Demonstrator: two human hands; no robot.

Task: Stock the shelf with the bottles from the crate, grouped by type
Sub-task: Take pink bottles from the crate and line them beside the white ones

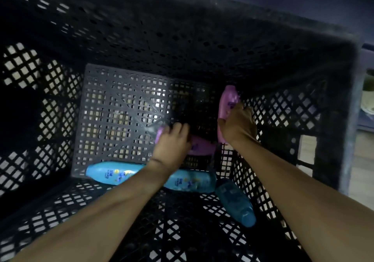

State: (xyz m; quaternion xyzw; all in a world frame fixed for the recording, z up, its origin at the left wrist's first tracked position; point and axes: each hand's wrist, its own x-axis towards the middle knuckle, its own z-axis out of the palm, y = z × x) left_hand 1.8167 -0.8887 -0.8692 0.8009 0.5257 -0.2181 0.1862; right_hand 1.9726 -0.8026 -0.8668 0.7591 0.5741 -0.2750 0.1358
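Hands (172, 140) (238, 124) each grip pink bottle (228, 100) in crate (60, 104).

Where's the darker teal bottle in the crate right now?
Head view, lower right: the darker teal bottle lies by the crate's right wall, beside a light blue bottle.

Both hands deep in a dark lattice crate (50, 104), each on a pink bottle.

Left hand (172, 142) curled over a pink bottle lying flat (199, 145) on the grey perforated crate floor (121, 110); right hand (238, 124) gripping a second pink bottle (227, 102) by the right wall, tilted, far end raised. Nearer the camera, two light blue bottles (109, 172) (190, 180) lying end to end, forearm crossing between them. Beside those, a darker teal bottle (235, 203) leaning at the near right corner.
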